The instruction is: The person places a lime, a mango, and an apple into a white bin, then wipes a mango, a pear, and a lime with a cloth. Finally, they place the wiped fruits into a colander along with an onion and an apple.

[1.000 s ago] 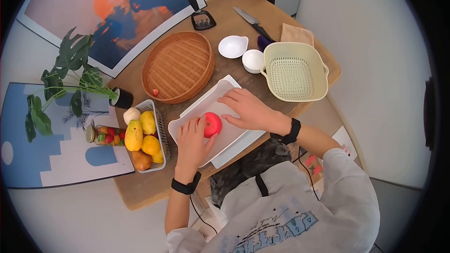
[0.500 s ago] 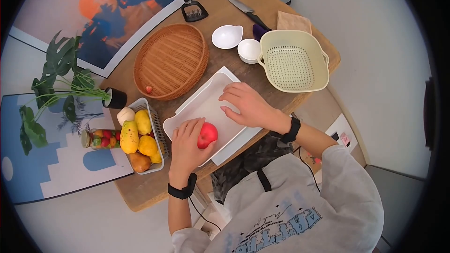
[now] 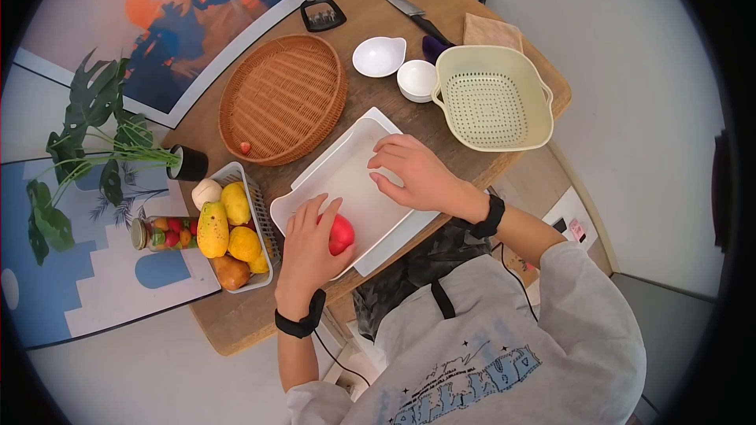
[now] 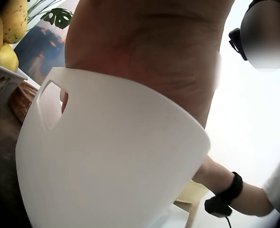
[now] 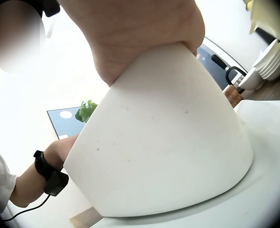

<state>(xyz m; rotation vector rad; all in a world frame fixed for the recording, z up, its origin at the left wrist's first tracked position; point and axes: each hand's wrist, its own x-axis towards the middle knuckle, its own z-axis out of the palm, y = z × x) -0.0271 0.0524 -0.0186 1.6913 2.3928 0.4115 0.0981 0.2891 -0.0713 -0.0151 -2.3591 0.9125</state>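
Observation:
A white tray [image 3: 358,181] with raised ends lies slantwise at the table's front; one end has a handle slot. Over its left end, my left hand [image 3: 305,256] holds a red apple [image 3: 341,234], thumb on the near side and fingers across the far side, partly covering it. My right hand [image 3: 416,177] reaches over the tray's right end with loosely bent fingers and nothing in them. In both wrist views the tray's end walls, such as the slotted white wall [image 4: 116,142], hide the fingers.
Left of the tray stands a grey basket [image 3: 264,224] of yellow fruit. Behind are a round wicker tray [image 3: 283,98] with a small red piece [image 3: 246,147], white bowls [image 3: 379,57], and a knife [image 3: 402,4]. A pale colander [image 3: 492,102] stands right.
My left hand and the apple have shifted left and toward me within the tray. My right hand stays over the right end. The head view has moved slightly.

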